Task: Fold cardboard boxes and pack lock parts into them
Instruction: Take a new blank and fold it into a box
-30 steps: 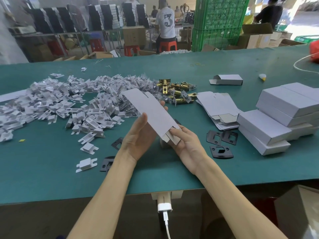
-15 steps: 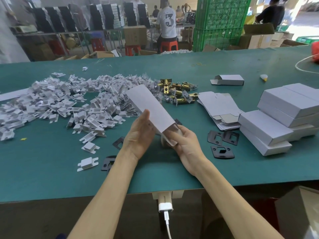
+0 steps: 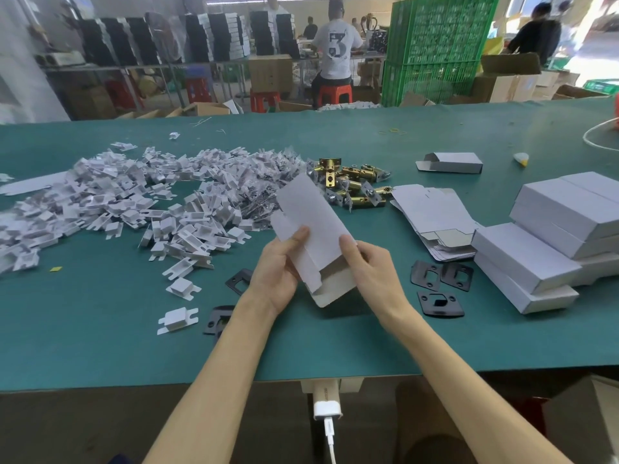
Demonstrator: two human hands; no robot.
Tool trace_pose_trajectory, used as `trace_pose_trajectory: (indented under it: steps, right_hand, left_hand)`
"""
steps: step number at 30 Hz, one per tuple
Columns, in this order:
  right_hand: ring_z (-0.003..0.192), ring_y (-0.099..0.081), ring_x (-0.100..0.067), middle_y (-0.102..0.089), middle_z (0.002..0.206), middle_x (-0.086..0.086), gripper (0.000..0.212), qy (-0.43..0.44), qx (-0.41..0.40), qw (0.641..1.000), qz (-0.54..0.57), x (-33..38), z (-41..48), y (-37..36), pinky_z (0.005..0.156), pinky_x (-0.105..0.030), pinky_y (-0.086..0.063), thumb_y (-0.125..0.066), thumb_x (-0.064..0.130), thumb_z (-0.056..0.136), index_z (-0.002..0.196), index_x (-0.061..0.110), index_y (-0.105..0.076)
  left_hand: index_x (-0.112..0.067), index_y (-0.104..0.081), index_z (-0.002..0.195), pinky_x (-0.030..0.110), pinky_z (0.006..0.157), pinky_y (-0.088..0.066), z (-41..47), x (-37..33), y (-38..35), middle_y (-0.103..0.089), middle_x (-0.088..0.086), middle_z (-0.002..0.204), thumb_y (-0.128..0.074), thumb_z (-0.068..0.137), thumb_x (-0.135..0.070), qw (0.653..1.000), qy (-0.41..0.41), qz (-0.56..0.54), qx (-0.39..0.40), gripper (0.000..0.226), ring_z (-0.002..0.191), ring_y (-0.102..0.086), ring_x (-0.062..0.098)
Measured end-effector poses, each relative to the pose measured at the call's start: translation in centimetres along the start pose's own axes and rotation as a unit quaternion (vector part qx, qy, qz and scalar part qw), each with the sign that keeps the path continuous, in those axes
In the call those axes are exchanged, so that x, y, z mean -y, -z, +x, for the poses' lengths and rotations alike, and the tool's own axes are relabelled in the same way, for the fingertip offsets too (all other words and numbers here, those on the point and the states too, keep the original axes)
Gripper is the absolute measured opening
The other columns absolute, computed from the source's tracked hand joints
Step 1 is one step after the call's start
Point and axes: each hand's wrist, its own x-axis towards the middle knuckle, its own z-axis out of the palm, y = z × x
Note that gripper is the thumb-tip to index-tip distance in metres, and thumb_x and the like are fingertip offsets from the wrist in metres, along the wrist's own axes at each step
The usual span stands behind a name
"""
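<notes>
A half-formed white cardboard box (image 3: 313, 226) is held tilted over the green table (image 3: 100, 346), its open near end showing a brown inside. My left hand (image 3: 278, 272) grips its left side, thumb on top. My right hand (image 3: 368, 272) grips its right side, thumb on the top face. Brass latch parts (image 3: 351, 185) lie in a small pile just behind the box. Black strike plates (image 3: 438, 286) lie to the right of my right hand, and others (image 3: 237, 279) to the left of my left hand.
A wide heap of white plastic inserts (image 3: 134, 209) covers the left of the table. Flat box blanks (image 3: 432, 216) lie at centre right, closed white boxes (image 3: 549, 239) are stacked at the far right, and one open box (image 3: 450, 162) sits behind. People work at benches beyond.
The box has turned more upright and its body has opened out. My right hand moved from the near end flap up to the right side; my left thumb came onto the top.
</notes>
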Motion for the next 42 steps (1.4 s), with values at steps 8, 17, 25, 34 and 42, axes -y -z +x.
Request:
trace_pose_trajectory:
  steps: [8,17,25,34,42]
  right_hand:
    - [0.063,-0.033,-0.018,-0.04,0.066,-0.006,0.057,-0.035,-0.033,0.997,0.052,-1.4,-0.2,0.9,0.056,-0.033,-0.023,-0.051,0.033,0.107,0.07,-0.009,-0.041]
    - [0.098,-0.068,-0.006,-0.075,0.109,0.012,0.026,0.009,0.051,0.997,0.064,-1.0,-0.3,1.1,0.081,-0.024,-0.053,-0.058,0.039,0.102,0.125,0.033,-0.069]
    - [0.095,-0.074,-0.013,-0.076,0.107,0.011,0.039,-0.028,0.001,0.987,0.158,-0.7,-0.3,1.4,0.069,-0.025,-0.058,-0.053,0.046,0.103,0.141,0.037,-0.05]
    - [0.088,-0.073,-0.019,-0.076,0.101,-0.013,0.047,-0.045,-0.048,0.979,0.193,-1.1,-0.1,1.5,0.085,-0.043,-0.06,-0.061,0.028,0.102,0.147,0.032,-0.049]
    - [0.084,-0.075,-0.019,-0.078,0.096,-0.006,0.03,-0.065,-0.042,0.98,0.182,-1.4,0.0,1.6,0.077,-0.035,-0.062,-0.063,0.025,0.101,0.131,0.027,-0.059]
  left_hand:
    - [-0.002,-0.059,0.133,0.038,0.092,-0.06,0.2,1.1,-0.7,-0.074,0.012,0.122,-0.061,0.103,-0.013,0.99,-0.052,0.132,0.007,0.033,0.109,-0.072,0.027]
    - [-0.031,-0.052,0.143,0.05,0.11,-0.051,0.0,1.3,-0.9,-0.067,0.006,0.136,-0.07,0.088,-0.032,0.967,-0.142,0.211,-0.03,0.058,0.125,-0.065,0.023]
    - [-0.036,-0.061,0.137,0.041,0.1,-0.057,-0.4,1.4,-1.3,-0.072,-0.005,0.131,-0.065,0.095,-0.024,0.967,-0.12,0.221,0.033,0.045,0.124,-0.067,0.024]
    - [-0.024,-0.054,0.148,0.033,0.09,-0.059,-0.6,1.9,-1.4,-0.074,0.006,0.123,-0.068,0.101,-0.017,0.96,-0.111,0.251,0.049,0.05,0.111,-0.071,0.022]
    - [-0.019,-0.064,0.132,0.041,0.093,-0.06,-0.7,1.8,-1.4,-0.073,0.006,0.125,-0.073,0.088,-0.029,0.962,-0.102,0.251,0.032,0.047,0.113,-0.07,0.026]
